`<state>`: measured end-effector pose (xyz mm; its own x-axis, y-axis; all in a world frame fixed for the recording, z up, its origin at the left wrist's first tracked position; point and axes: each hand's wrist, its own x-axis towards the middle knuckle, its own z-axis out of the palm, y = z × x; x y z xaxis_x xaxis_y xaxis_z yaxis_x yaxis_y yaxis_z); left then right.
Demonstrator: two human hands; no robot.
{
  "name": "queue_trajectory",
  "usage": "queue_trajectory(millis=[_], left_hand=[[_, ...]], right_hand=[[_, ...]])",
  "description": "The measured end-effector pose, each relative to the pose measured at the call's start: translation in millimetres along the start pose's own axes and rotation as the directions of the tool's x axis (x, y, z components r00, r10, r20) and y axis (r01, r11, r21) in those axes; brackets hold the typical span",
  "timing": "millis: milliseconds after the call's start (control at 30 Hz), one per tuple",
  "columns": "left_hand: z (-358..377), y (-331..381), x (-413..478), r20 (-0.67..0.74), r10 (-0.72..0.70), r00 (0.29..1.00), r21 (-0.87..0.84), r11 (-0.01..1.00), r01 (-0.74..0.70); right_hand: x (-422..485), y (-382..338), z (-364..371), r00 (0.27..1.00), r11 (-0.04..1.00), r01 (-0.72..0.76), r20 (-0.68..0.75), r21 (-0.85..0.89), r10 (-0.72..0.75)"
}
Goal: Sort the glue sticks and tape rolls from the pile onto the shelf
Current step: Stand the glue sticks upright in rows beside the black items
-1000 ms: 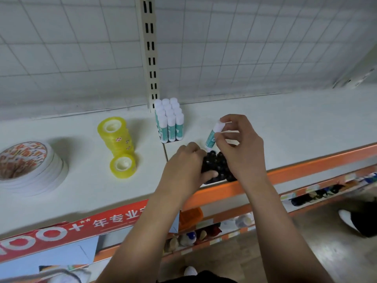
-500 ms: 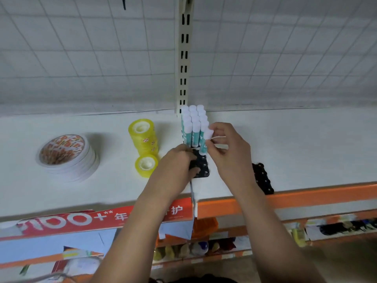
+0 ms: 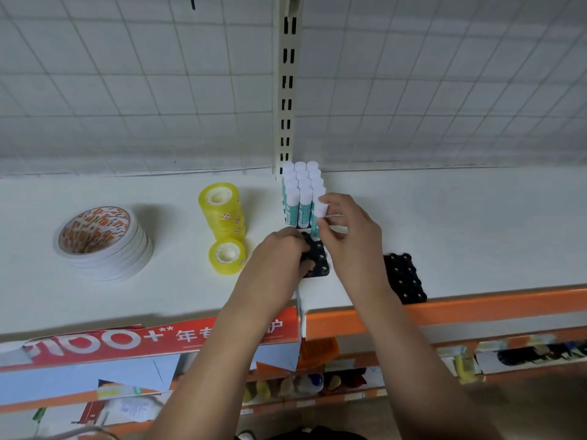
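Observation:
Several white-capped, teal-labelled glue sticks [image 3: 298, 192] stand upright in a block at the back of the white shelf [image 3: 460, 223], by the upright post. My right hand [image 3: 349, 239] pinches one more glue stick [image 3: 319, 214], holding it upright at the block's front right corner. My left hand [image 3: 279, 258] grips a black dimpled tray [image 3: 317, 262] just in front of the block. A stack of yellow tape rolls [image 3: 222, 211] stands to the left, with one single yellow roll [image 3: 227, 255] in front of it.
A stack of wide white tape rolls [image 3: 101, 246] with patterned cores sits at the far left. A second black dimpled tray [image 3: 405, 281] lies near the orange shelf edge [image 3: 476, 309] on the right. Wire grid backs the shelf. Lower shelves hold small goods.
The view shifted so the shelf items sit further right. My right hand carried the glue stick from above the black trays to the block of sticks; my left hand brought one tray along.

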<state>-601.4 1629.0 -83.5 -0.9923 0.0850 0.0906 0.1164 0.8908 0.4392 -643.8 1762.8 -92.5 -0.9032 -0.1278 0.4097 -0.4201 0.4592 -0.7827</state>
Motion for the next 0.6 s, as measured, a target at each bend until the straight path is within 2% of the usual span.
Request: queue_trajectory(millis=[367,500,600], left_hand=[[5.6,6.0,-5.7,-0.037,-0.041,0.998,0.023,0.999,0.042],[6.1,7.5,-14.0,-0.061,-0.029,0.998,-0.052,0.998,0.026],[-0.4,9.0,-23.8,-0.14,-0.021,0.99,-0.098,0.995,0.007]], right_hand=[[-3.3,3.8,-8.8,0.996,0.998,-0.047,0.084,0.052,0.043],[-15.0,-3.1,-15.6,0.998,0.998,0.049,0.034,-0.047,-0.047],[-19.1,-19.5,-20.7,0.991,0.986,0.132,0.016,-0.1,-0.131]])
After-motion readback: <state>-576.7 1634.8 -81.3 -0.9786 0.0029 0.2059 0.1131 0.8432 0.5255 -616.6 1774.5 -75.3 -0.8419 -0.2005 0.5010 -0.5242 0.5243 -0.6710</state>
